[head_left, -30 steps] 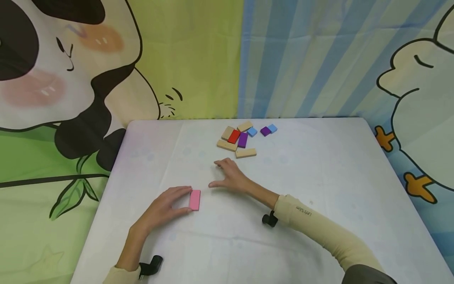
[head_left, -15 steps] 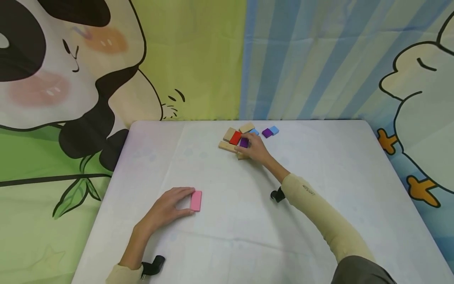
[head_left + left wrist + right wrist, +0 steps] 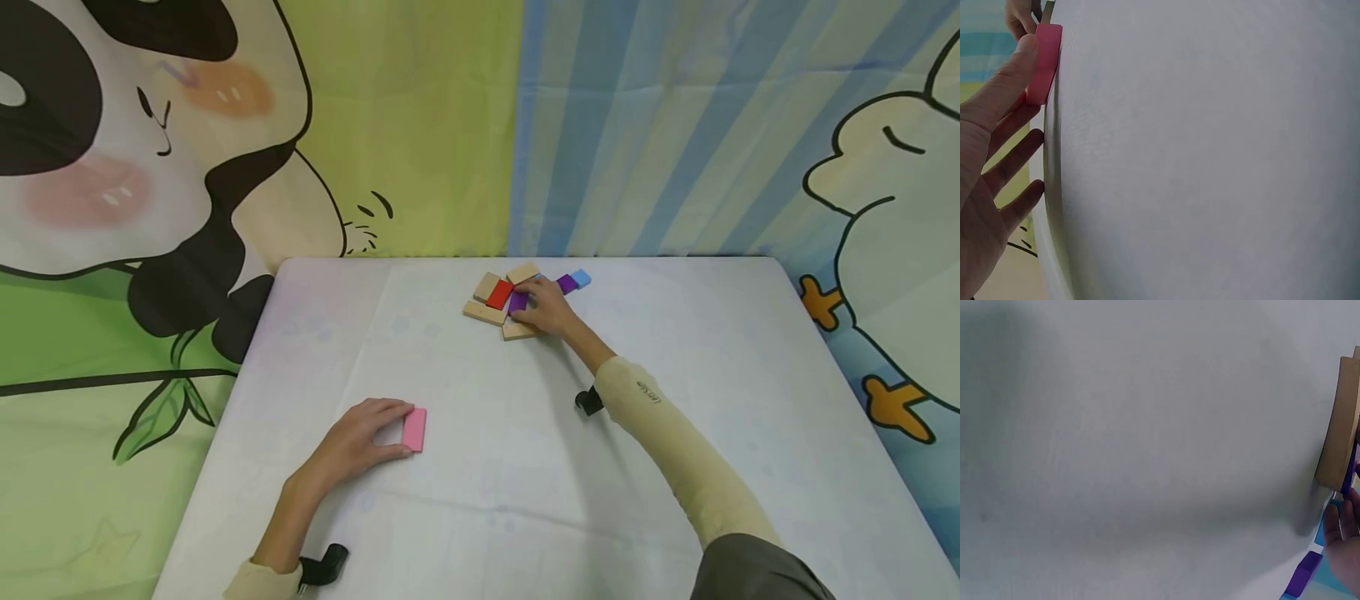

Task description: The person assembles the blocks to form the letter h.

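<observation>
A pink block (image 3: 414, 430) rests on the white table, and my left hand (image 3: 358, 442) pinches it by its ends between thumb and fingers. In the left wrist view the thumb lies against the pink block (image 3: 1046, 62), while the other fingers are spread. At the back my right hand (image 3: 546, 307) holds a purple block (image 3: 518, 302) between thumb and fingertips, inside the cluster of blocks. Close around it lie a red block (image 3: 499, 294) and a wooden block (image 3: 519, 331). The right wrist view catches only part of this hand (image 3: 1344, 540) at its edge.
More wooden blocks (image 3: 483, 312) lie left of the right hand, one (image 3: 522, 272) behind it. A smaller purple block (image 3: 567, 284) and a blue block (image 3: 581, 278) sit to its right. Printed cloth (image 3: 420, 125) hangs behind the table (image 3: 675, 350).
My right hand has moved away from me and to the right, from bare table to the block cluster, and its fingers have closed on the purple block. The left hand stays at the pink block.
</observation>
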A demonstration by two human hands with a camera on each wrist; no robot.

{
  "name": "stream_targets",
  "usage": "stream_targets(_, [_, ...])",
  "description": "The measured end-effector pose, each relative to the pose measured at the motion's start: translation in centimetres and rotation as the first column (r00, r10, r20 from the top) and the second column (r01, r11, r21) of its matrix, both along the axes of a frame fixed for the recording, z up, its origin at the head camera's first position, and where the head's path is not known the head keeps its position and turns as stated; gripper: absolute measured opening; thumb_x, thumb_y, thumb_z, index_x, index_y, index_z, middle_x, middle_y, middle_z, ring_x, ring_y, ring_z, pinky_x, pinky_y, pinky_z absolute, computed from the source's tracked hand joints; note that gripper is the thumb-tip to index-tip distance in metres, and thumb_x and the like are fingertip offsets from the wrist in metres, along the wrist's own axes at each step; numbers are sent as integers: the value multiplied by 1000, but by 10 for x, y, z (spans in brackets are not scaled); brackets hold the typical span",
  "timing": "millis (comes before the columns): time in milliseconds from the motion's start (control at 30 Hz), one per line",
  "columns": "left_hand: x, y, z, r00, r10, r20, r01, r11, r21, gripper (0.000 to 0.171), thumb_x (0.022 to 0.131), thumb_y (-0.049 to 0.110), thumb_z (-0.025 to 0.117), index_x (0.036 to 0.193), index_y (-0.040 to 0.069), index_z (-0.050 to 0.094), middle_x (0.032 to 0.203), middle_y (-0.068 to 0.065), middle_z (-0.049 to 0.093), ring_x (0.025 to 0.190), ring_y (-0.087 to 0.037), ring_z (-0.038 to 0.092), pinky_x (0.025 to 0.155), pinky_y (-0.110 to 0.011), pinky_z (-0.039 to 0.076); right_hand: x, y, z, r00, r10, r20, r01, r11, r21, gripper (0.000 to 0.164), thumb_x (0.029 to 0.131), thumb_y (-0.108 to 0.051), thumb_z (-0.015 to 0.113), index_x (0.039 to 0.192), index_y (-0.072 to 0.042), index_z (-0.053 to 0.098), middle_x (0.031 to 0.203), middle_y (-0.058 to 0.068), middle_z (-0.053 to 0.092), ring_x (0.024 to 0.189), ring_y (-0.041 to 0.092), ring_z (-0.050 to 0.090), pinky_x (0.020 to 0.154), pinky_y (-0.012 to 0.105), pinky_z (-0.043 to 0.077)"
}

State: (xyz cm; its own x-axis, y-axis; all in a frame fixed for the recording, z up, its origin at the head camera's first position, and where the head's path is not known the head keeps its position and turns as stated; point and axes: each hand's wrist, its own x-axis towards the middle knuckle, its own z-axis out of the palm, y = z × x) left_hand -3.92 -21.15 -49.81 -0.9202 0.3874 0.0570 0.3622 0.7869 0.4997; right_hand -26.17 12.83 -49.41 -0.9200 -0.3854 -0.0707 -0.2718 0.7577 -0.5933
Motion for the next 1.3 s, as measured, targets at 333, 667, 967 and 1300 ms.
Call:
stream_targets(333, [0,-2,-2,999,10,35,-9,1000,-30,68,70,45,82,130,21,62,129,2,63,121,-23,57,101,-46,48,-2,2,0,997,-19,75,17,999,27,65,85,-28,73,141,-5,48,139,19,48,129,33,44,114,46,35])
stream_targets(667, [-1,-1,-1,999,5,36,-4,999,-31,68,69,46,82,130,22,62,129,3,63,121,-21,57,101,-45,48,1,3,-1,992,-65,110,61,997,38,76,85,-34,73,146,-2,40,139,22,43,124,32,46,110,46,40])
stream_targets(967, [-1,0,0,999,23,43,-20,998,-55,68,71,47,81,131,23,61,130,3,62,122,-22,56,101,-45,48,11,-1,9,994,-89,69,98,985,-144,70,80,-30,78,137,-2,51,125,18,49,115,30,54,95,42,50])
stream_targets(1300, [-1,1,2,996,36,84,-33,999,-39,67,71,45,81,132,25,61,129,6,61,122,-21,55,101,-46,48,43,-35,12,991,126,49,-105,946,-307,63,79,-27,80,132,-4,54,118,15,52,102,25,60,84,31,54])
